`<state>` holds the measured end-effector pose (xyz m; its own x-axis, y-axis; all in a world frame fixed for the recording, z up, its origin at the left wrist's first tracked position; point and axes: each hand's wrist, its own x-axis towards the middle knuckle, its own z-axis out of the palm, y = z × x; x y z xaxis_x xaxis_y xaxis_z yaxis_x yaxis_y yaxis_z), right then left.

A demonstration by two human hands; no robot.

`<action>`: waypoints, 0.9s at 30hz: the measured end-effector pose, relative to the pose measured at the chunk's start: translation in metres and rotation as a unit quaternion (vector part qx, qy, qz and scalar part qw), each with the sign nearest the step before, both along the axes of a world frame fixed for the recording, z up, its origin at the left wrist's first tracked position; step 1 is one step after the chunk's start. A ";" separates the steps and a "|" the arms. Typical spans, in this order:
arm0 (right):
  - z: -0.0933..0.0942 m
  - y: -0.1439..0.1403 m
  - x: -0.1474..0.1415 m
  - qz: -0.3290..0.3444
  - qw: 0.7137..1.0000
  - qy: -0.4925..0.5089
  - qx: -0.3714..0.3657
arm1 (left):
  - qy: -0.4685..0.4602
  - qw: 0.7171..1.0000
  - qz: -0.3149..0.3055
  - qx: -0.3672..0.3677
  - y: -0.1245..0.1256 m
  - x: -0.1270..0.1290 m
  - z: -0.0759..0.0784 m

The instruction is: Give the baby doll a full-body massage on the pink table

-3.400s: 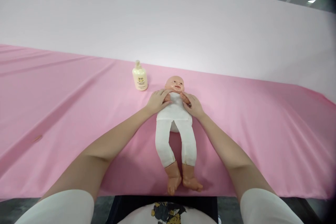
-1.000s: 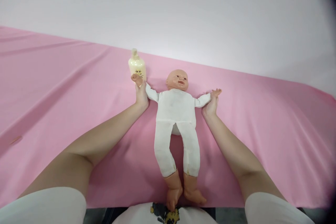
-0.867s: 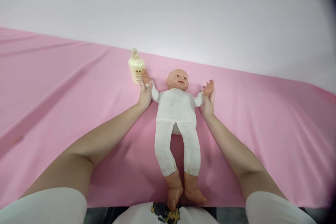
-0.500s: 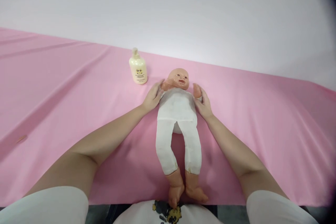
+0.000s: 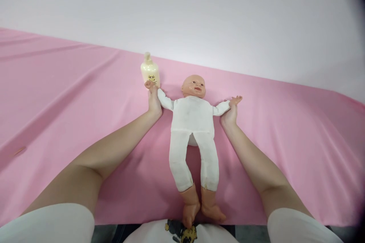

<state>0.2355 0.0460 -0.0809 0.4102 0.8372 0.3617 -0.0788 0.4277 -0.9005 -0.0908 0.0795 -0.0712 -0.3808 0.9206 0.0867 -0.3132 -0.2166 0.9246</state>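
Doll (image 5: 192,117) lies face-up on the pink sheet (image 5: 71,95) with feet at its near edge, arms spread wide, your left hand (image 5: 154,102) closed around one wrist beside the cream bottle (image 5: 149,71), your right hand (image 5: 229,115) closed around the other.

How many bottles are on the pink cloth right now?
1. The cream bottle stands upright on the pink cloth, just behind the doll's outstretched hand, which the left hand holds. No other shows in view.
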 end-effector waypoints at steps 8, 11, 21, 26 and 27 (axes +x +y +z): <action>0.029 -0.037 -0.027 0.126 0.939 -0.313 0.070 | 0.399 0.869 -0.181 0.228 -0.043 0.015 0.026; 0.031 -0.040 -0.025 0.175 0.889 -0.410 0.103 | 0.513 0.780 -0.234 0.271 -0.049 0.014 0.031; 0.020 -0.034 -0.028 0.031 0.975 -0.216 0.032 | 0.353 0.906 -0.117 0.205 -0.027 0.012 0.002; 0.013 -0.025 -0.020 0.060 0.972 -0.226 -0.021 | 0.313 0.937 -0.088 0.131 -0.019 0.011 0.000; 0.011 -0.023 -0.019 0.056 0.970 -0.236 -0.025 | 0.319 0.936 -0.088 0.120 -0.019 0.011 0.001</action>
